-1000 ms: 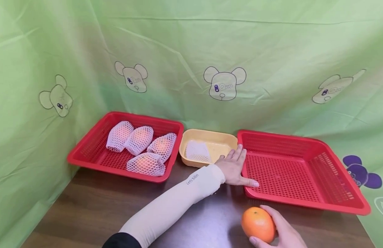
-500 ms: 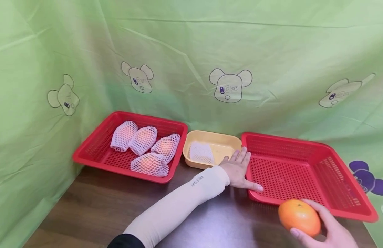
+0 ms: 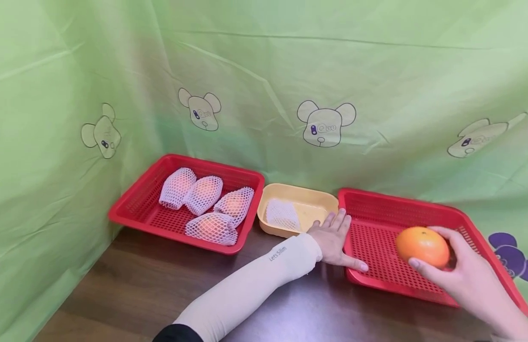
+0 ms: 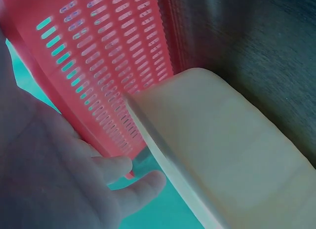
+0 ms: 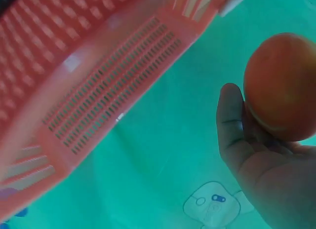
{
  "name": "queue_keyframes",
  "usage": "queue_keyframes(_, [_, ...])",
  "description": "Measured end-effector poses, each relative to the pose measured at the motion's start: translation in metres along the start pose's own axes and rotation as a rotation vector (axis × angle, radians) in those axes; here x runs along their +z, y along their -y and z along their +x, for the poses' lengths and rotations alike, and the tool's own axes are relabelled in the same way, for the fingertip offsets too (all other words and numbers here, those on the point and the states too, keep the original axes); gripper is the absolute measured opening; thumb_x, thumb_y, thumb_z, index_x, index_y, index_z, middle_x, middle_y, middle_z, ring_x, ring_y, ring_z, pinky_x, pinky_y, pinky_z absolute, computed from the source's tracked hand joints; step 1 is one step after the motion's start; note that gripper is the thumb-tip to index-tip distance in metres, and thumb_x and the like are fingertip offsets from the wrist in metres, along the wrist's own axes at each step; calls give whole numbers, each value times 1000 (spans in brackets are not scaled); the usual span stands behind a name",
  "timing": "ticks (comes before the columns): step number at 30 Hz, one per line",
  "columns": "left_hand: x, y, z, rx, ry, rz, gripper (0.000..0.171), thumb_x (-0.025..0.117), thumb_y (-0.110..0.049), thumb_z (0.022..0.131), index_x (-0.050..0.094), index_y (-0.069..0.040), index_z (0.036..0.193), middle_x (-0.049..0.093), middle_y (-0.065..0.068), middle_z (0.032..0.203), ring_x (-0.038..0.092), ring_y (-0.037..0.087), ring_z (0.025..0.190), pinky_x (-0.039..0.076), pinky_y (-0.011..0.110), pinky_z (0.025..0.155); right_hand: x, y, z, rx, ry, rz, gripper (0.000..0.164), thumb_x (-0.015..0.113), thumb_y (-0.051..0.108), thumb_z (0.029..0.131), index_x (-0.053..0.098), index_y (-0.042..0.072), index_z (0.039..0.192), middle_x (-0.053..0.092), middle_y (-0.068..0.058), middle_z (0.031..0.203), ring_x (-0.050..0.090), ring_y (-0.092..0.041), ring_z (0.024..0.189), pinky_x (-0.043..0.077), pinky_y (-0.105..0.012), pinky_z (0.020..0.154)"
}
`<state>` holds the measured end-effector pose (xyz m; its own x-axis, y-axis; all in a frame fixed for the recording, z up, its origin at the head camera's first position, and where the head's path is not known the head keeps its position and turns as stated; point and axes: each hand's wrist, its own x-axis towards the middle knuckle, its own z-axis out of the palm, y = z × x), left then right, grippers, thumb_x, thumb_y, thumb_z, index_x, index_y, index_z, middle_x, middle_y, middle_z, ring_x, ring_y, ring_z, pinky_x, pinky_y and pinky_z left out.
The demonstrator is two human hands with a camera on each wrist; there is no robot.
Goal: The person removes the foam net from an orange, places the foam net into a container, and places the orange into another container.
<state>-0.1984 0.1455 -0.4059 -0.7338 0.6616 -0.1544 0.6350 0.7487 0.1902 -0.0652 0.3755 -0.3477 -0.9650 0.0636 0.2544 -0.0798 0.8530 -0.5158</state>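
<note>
Judging the orange firm but bruisable, we favour its sides, where the curled right hand grips it, the left hand spread.

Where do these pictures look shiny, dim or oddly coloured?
Head view: bright, with pale glare on the table; left wrist view: dim, the left hand in shadow; right wrist view: the right hand shaded, the orange dull, the cloth teal instead of head-view green.
</note>
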Motion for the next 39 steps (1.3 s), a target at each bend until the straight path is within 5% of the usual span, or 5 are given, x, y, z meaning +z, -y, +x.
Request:
queue_keyframes(8, [4,-1,2,-11,-2,-11,126,46,-95,71,-1,-24,164,-10,-8,168,-1,12,152,21,38,119,8,0,64,-100,50,-69,71,84,35,84,48,7,139,60,-18,110,60,-21,83,47,-34,61])
queue_keyframes(12, [6,1,3,-18,-7,-11,126,47,-95,71,0,-24,164,-10,-8,167,0,11,152,21,38,118,27,-6,93,-138,110,-96,78,83,38,85,45,-2,141,58,-24,118,60,-37,93,52,-47,69])
queue_keyframes(16, [7,1,3,-17,-5,-15,125,46,-95,72,-1,-25,163,-9,-9,167,2,11,152,22,38,118,50,-14,112,-103,217,-120,86,82,39,85,39,-10,141,58,-29,118,61,-40,94,53,-56,77])
queue_keyframes(27, [7,0,3,-24,-13,-8,123,45,-95,72,-2,-27,163,-10,-10,167,6,11,152,23,37,118,94,-36,134,-132,323,-162,83,86,32,78,44,-15,130,57,-28,107,59,-37,89,54,-54,76])
queue_keyframes(39, [9,1,5,-28,0,-25,124,45,-95,72,-3,-26,163,-12,-10,166,7,10,152,22,37,118,107,-47,144,-72,414,-140,82,85,30,80,38,-14,130,61,-24,101,60,-33,85,51,-52,77])
